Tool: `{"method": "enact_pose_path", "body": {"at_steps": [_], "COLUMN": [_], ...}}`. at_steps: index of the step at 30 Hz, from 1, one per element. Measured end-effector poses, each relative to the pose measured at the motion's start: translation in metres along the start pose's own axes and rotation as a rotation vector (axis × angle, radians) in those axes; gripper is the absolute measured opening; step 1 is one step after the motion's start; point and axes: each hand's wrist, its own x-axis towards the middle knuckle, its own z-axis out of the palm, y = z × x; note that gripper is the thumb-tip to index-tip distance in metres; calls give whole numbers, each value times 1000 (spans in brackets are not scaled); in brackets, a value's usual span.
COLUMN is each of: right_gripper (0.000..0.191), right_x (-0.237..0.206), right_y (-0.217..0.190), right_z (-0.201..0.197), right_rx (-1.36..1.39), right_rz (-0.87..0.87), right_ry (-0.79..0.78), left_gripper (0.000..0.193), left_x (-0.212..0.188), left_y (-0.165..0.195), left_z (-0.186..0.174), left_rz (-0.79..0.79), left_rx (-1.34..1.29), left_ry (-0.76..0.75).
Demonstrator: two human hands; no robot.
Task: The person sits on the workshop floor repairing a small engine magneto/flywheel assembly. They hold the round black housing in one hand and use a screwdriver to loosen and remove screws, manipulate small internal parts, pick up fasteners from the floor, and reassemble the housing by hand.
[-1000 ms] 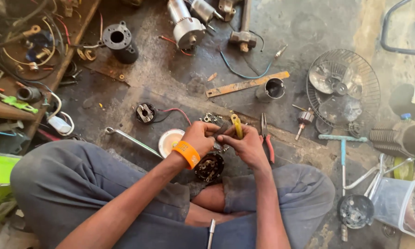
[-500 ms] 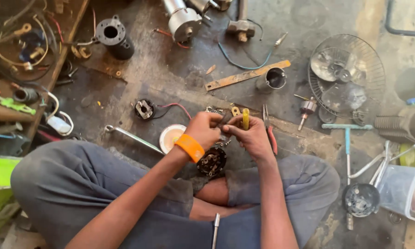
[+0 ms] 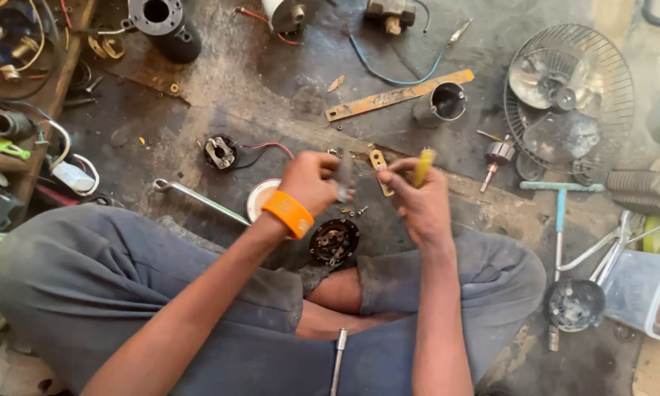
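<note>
While sitting on floor, left hand pinched small grey part; right hand gripped yellow-handled tool, both above round motor piece. Tiny part might slip, get lost among clutter.

Lifted both hands higher off the floor and away from the round black motor part. Brought the left hand, pinching a small grey piece, nearer the right hand. Tipped the yellow-handled tool upright. Shifted the view forward, dropping the top row of parts toward the edge.
</note>
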Motion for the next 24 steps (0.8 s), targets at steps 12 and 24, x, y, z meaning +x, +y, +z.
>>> {"method": "enact_pose_path", "body": {"at_steps": [12,24], "right_gripper": [14,15], "right_x": [10,6], "right_y": [9,11], "right_z": [-11,8], "right_rx": [-308,-221], "right_rz": [-96,49], "right_ry": [95,-191], "left_gripper": [33,25], "left_x": [-6,-2], "left_y": [-7,-6], "left_z": [13,13], "left_rz": [99,88], "left_rx": [-15,151], "left_ry": [-70,32]}}
